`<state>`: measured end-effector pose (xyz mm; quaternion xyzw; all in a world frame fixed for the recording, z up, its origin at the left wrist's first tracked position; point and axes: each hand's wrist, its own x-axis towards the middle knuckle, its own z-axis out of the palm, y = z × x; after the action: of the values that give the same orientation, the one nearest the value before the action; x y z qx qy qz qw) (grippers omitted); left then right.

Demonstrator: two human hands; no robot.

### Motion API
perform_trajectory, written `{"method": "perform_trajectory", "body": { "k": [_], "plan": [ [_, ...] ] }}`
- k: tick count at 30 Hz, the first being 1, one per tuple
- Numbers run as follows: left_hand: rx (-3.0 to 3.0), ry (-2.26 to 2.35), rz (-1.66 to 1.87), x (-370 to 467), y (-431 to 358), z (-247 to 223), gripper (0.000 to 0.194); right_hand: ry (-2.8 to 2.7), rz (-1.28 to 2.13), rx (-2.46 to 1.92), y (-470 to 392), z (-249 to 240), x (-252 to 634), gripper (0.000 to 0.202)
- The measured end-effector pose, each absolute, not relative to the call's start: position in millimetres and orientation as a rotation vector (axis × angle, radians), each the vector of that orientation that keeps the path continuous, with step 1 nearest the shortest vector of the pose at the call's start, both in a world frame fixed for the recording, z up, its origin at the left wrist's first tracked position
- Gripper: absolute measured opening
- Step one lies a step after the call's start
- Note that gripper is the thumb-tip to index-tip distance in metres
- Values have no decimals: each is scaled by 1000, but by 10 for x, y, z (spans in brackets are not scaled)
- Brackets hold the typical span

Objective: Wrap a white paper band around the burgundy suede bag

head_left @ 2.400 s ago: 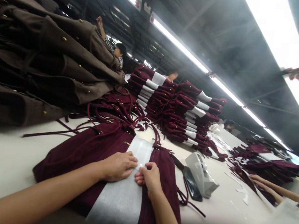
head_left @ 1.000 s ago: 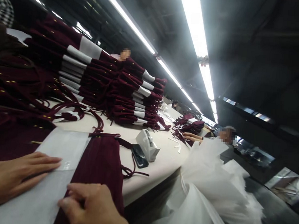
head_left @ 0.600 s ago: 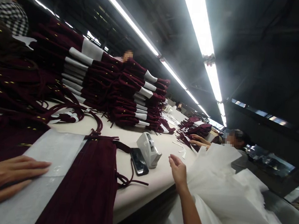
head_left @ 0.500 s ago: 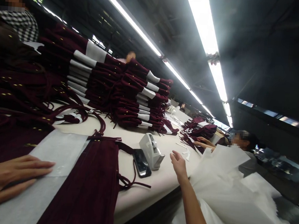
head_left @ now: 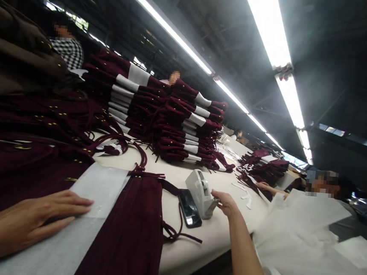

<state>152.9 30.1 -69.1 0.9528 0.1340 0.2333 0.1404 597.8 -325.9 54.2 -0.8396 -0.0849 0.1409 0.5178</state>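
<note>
Tape dispenser [head_left: 201, 193] on bench [head_left: 194, 237], right of phone [head_left: 189, 208]. Right hand [head_left: 227, 202] at its near end, fingers pinched there; tape itself not visible. Left hand [head_left: 35, 216] flat, fingers spread, on white paper band [head_left: 75, 231] across maroon bag [head_left: 123, 239].

Head view: the person's own body appeared only as two bare forearms and hands. The left hand [head_left: 40, 215] wore no glove, ring or watch, and its forearm was bare to the lower left edge of the frame, with no sleeve or cuff in sight. The right hand [head_left: 227, 202] was likewise ungloved and without jewellery; its forearm was uncovered along its whole visible length, down to the bottom edge. The fingers of the left hand were long and unadorned, with short, unpainted nails
</note>
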Motion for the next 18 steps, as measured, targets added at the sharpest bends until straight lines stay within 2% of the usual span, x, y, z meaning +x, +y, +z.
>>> {"method": "perform_trajectory", "body": {
  "k": [3,10,18],
  "plan": [
    [2678,231,463,1499,390,-666,36,-297,186,-2006,-3305,585,5902,20],
    [2594,240,454,1496,353,-605,35,-497,-51,-1927,-3509,527,5566,43],
    [2630,239,455,1487,290,-512,35,-463,-145,-1755,-3478,329,5494,51]
  ]
}}
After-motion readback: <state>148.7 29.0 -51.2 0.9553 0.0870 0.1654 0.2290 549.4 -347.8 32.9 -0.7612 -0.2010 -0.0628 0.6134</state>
